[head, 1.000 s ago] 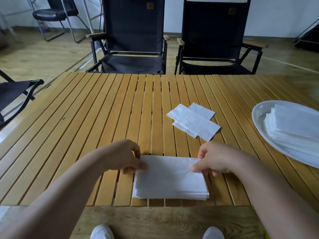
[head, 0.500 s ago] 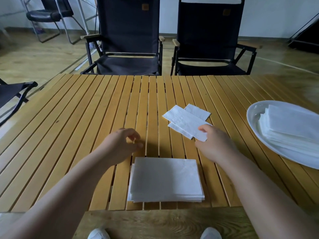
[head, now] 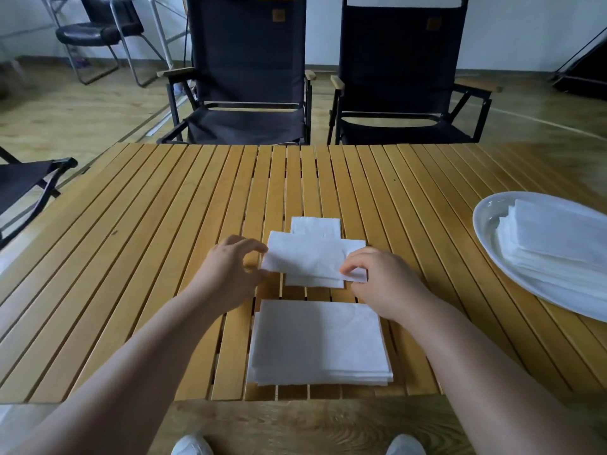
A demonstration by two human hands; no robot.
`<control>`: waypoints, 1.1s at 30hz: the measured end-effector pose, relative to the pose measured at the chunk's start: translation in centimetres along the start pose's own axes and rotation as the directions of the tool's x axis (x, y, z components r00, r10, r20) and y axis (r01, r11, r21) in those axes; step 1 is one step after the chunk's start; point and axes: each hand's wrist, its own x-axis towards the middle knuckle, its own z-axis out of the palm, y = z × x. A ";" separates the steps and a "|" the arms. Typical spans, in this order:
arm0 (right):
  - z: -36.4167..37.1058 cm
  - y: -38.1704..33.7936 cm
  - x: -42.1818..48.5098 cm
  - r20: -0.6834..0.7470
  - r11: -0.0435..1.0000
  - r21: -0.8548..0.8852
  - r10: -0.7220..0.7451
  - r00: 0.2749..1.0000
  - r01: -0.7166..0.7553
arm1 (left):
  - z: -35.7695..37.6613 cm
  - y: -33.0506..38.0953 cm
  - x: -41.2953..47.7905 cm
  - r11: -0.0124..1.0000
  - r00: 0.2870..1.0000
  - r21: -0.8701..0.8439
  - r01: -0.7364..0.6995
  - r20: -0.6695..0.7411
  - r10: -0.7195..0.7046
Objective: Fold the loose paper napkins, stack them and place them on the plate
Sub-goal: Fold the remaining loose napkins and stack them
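Head view, looking down over the slatted worktop (head: 147, 257). Both my hands work on the top napkin (head: 308, 259). It lies crosswise over a second napkin (head: 315, 224) just beyond the worktop's middle, at 12 o'clock from the folded stack (head: 318, 343) by the near edge. My left hand (head: 230, 274) takes the sheet's 9 o'clock edge, index finger above and thumb below, apparently pinching it. My right hand (head: 384, 284) pinches the 4 o'clock corner between thumb and index finger, the other fingers curled. At 3 o'clock of the worktop, well apart from my hands, the white plate (head: 483, 238) already carries a tall pile of folded napkins (head: 558, 244).

Progress, as I judge it: most of the work is done, with one batch plated and a second stack squared up at 6 o'clock. Left to do: fold these two loose sheets, add them to the near stack, and carry that stack to the plate.
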 end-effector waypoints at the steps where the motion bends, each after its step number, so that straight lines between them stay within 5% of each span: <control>1: 0.0 0.0 0.0 0.009 1.000 0.012 -0.008 1.000 0.008 | 0.0 -0.2 0.0 1.000 1.000 0.009 -0.010 0.016 0.010; 18: 0.2 -0.3 0.1 -0.114 0.997 -0.003 0.071 0.991 -0.072 | 0.5 0.3 -0.1 0.987 0.991 0.099 -0.127 -0.018 0.129; 33: -0.1 -0.4 -0.1 -0.152 0.998 0.035 0.065 0.986 -0.060 | 0.2 0.6 0.0 0.994 0.994 0.000 -0.112 -0.013 0.112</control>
